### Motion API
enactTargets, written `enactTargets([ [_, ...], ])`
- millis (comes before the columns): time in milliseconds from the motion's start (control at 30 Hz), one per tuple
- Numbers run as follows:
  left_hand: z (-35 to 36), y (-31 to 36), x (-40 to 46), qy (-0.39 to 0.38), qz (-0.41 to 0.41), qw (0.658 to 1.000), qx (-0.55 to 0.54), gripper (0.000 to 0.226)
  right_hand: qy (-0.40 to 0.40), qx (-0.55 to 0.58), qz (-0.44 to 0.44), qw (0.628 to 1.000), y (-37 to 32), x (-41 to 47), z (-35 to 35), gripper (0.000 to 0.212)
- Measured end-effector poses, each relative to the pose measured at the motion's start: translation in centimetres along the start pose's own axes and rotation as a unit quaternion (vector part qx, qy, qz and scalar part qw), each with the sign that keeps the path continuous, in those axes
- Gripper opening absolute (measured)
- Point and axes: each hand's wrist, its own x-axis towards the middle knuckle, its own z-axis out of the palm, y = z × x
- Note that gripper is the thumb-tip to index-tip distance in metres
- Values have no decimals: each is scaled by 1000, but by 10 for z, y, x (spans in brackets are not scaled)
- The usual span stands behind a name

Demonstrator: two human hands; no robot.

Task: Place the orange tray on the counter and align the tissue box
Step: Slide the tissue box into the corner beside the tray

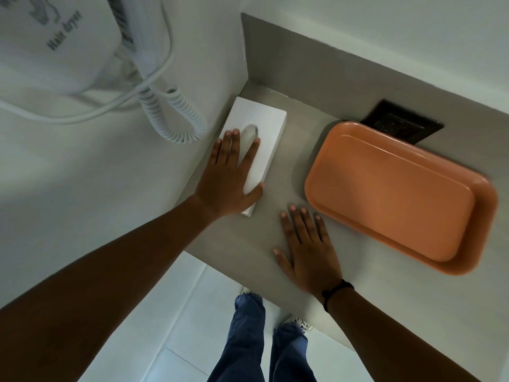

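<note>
The orange tray (pixel 399 197) lies flat on the grey counter (pixel 289 150), to the right, its far corner over a dark wall socket. A white tissue box (pixel 264 125) with an oval slot lies at the counter's left end, beside the wall. My left hand (pixel 228 177) rests flat on the box's near half, fingers spread around the slot and thumb against its right edge. My right hand (pixel 305 249) lies flat on the bare counter, fingers apart, just short of the tray's near-left corner and holding nothing.
A white wall-mounted hair dryer (pixel 68 42) with a coiled cord (pixel 176 117) hangs on the left wall, above the tissue box. A dark socket plate (pixel 402 122) sits behind the tray. The counter's front edge runs diagonally below my hands; white floor tiles (pixel 179 326) and my legs show beneath.
</note>
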Motion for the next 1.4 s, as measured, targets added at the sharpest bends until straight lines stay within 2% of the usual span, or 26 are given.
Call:
enactTargets([
  [367,-9,-15,40,-4,27,1000,-13,97,-5,15,-3,1000,-4,0,-4,82],
  [467,-15,-19,35,-6,37,998,-57,105,9,96,29,995,-17,10,-15,79],
  [500,-17,-20,28,6,35,996,-85,106,20,169,55,984,-25,18,-21,78],
  [567,-18,-20,4,53,11,992,-112,103,40,327,120,937,-45,42,-38,73],
  [667,-10,-12,-41,145,-32,985,-90,87,95,456,235,853,-72,98,-65,59],
  [767,2,6,-59,161,-74,981,-80,78,143,546,296,770,-77,155,-91,25],
  [800,4,11,-59,157,-91,980,-85,78,145,553,307,761,-75,168,-96,13],
  [967,11,17,-50,161,-114,974,-110,80,84,503,350,786,-60,190,-97,31],
  [1200,11,0,-33,162,-95,975,-123,80,101,507,356,779,-61,206,-100,27],
  [1400,6,-10,-19,132,-116,975,-134,84,87,499,357,785,-62,226,-98,22],
])
